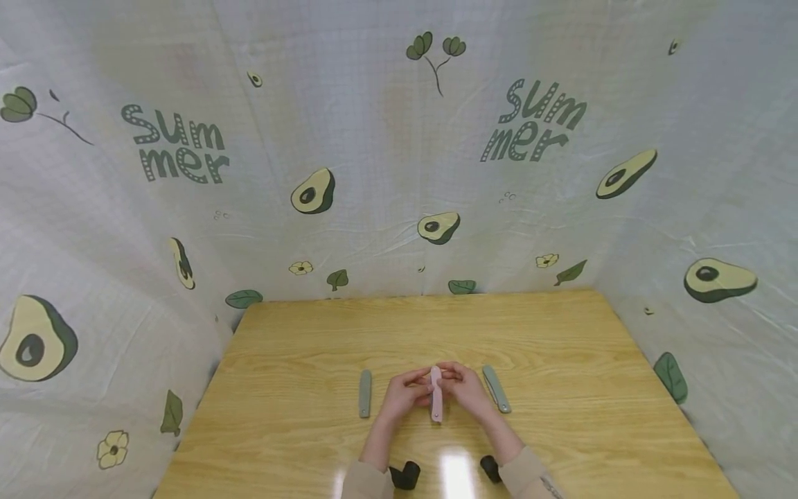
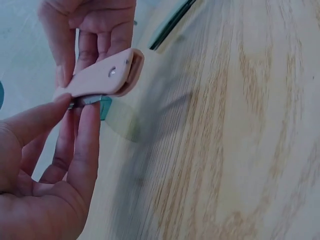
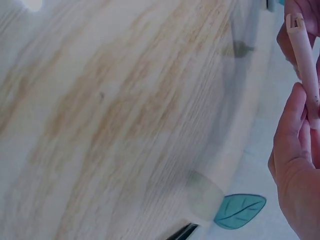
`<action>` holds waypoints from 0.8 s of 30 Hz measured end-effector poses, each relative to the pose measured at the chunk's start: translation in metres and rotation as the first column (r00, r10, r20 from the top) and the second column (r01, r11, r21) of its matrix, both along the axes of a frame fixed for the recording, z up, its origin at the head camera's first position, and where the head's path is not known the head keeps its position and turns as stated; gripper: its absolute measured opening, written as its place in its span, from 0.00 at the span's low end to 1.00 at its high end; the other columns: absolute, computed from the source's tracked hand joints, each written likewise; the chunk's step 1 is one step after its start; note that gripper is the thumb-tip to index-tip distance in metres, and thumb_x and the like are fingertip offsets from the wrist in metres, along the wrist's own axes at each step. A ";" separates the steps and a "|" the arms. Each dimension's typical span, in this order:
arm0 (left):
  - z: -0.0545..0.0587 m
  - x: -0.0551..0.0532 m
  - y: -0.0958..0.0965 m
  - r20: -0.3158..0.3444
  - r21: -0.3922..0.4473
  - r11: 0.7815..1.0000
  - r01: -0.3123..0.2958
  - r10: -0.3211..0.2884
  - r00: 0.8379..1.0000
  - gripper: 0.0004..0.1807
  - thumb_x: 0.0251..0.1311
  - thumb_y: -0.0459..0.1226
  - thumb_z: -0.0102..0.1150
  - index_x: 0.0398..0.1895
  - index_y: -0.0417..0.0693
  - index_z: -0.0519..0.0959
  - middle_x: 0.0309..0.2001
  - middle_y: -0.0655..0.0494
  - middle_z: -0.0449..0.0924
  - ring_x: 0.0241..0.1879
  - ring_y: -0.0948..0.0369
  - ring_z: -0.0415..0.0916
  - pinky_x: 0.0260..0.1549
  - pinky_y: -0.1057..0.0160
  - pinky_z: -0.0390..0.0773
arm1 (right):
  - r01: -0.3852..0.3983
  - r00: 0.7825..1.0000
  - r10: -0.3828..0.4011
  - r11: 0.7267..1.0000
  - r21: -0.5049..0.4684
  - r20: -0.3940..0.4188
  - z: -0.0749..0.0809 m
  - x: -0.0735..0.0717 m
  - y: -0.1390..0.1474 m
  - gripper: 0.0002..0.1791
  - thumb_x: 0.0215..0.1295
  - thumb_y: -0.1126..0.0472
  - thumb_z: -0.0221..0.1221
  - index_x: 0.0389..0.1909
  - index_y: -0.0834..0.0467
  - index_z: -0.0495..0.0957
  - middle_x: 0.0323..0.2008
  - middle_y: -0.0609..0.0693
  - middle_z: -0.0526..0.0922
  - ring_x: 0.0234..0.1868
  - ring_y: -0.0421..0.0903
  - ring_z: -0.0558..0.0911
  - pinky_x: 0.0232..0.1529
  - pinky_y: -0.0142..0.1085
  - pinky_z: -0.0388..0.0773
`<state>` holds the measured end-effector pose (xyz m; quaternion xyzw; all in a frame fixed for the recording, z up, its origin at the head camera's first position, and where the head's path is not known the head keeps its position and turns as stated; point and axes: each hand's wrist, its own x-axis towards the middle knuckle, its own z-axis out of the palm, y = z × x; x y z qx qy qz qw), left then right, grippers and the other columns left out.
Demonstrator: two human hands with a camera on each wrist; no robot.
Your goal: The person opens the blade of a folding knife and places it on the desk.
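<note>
Beige sleeves (image 1: 368, 480) closest; beyond them left hand (image 1: 399, 396) and right hand (image 1: 464, 389) both pinch the pink folding knife (image 1: 436, 409), raised over the desk (image 1: 299, 346). Metal (image 2: 90, 100) shows under its handle, so I'd call it mid-job, opening or closing unclear. Green knives left (image 1: 364, 394) and right (image 1: 496, 389) lie untouched; done or pending, can't tell.

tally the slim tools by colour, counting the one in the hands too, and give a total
Green tools: 2
Pink tool: 1
Total: 3
</note>
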<state>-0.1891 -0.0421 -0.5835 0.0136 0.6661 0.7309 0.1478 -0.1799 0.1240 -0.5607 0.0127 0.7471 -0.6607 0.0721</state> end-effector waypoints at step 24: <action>0.004 -0.002 -0.004 0.033 0.090 0.995 0.041 -0.045 0.998 0.22 0.62 0.29 0.61 0.60 0.34 0.75 0.34 0.55 0.81 0.33 0.63 0.80 0.39 0.61 0.86 | -0.082 0.996 0.086 0.991 -0.106 0.030 0.003 -0.002 0.006 0.23 0.67 0.73 0.55 0.61 0.75 0.66 0.43 0.63 0.77 0.38 0.47 0.81 0.43 0.55 0.84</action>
